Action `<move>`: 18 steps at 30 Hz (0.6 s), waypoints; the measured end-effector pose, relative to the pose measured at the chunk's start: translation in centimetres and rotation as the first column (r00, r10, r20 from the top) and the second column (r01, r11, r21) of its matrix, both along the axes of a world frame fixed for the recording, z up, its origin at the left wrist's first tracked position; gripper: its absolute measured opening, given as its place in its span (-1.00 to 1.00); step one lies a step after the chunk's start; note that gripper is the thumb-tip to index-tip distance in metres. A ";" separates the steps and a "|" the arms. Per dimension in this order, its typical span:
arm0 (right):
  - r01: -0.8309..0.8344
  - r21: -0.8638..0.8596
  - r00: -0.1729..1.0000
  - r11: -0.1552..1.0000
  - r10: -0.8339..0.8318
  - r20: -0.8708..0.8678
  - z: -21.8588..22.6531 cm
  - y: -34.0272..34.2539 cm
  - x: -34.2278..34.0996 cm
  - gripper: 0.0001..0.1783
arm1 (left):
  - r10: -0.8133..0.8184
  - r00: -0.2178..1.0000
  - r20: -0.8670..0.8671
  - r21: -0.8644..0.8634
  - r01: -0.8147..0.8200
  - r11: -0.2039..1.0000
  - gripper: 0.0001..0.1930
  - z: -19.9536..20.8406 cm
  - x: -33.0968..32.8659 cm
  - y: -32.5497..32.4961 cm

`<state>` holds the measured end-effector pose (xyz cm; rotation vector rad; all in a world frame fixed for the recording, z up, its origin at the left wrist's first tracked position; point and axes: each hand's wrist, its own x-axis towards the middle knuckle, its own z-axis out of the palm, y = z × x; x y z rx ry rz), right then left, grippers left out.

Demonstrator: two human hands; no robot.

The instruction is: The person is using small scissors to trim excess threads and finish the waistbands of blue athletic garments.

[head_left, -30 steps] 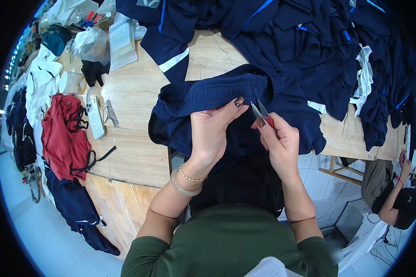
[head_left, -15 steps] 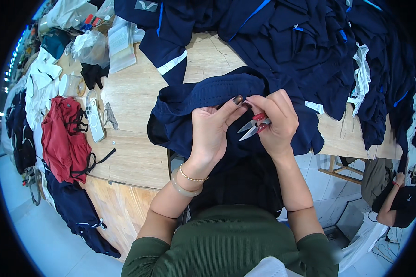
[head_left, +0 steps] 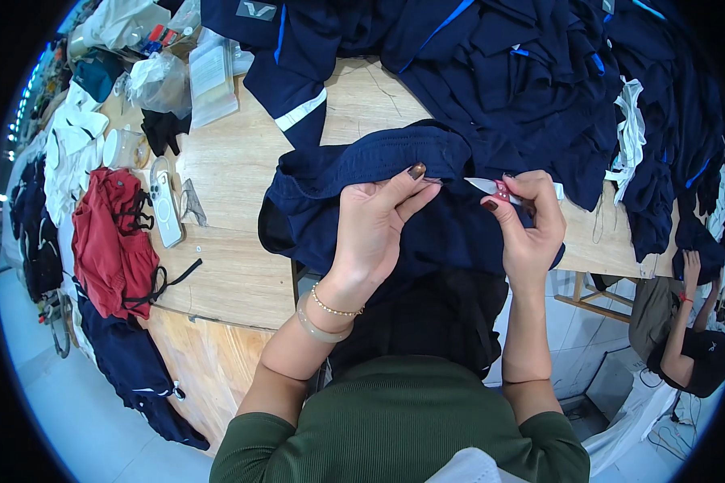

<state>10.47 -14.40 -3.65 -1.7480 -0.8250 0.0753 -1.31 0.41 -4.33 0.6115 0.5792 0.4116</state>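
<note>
A navy garment with a stitched, gathered waistband lies in front of me, partly over the table edge. My left hand pinches the edge of that waistband between thumb and fingers. To its right, my right hand is closed around small thread snips with red grips. The snips' pointed blades face left toward the waistband and stand a short way off from my left fingertips. Whether a thread runs between the two hands is too fine to tell.
Dark navy garments with blue and white trim pile up across the far side of the wooden table. At left lie a phone, a red garment and plastic bags. Another person handles dark cloth at far right.
My right hand has moved right with the snips, away from my left fingers, and the blades now point left. My left hand keeps its pinch on the garment. The other person's hands shifted.
</note>
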 end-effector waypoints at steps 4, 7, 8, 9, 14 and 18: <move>0.050 -0.015 0.982 0.999 -0.046 0.185 0.4 0.9 -0.1 -0.75 | 0.001 1.000 0.028 0.022 -0.001 1.000 -0.80 0.1 0.0 0.0; 0.024 -0.058 0.981 0.998 -0.012 0.196 0.7 1.2 -0.2 -0.73 | -0.001 1.000 0.024 0.029 0.000 1.000 -0.80 0.1 -0.1 -0.1; 0.016 -0.060 0.982 0.998 -0.005 0.186 0.7 1.3 -0.2 -0.73 | -0.001 1.000 0.024 0.030 0.000 1.000 -0.80 0.1 -0.1 -0.1; 0.008 -0.063 0.984 0.998 0.003 0.176 0.7 1.4 -0.2 -0.73 | 0.003 1.000 0.023 0.036 -0.004 0.999 -0.81 0.1 -0.1 -0.2; -0.002 -0.066 0.986 0.998 0.013 0.164 0.6 1.6 -0.2 -0.73 | 0.001 1.000 0.002 0.045 -0.001 0.999 -0.81 0.2 0.0 -0.2; -0.015 -0.074 0.994 0.997 0.023 0.109 0.8 1.5 -0.1 -0.73 | 0.005 1.000 -0.004 0.040 -0.005 0.999 -0.81 0.2 -0.1 -0.2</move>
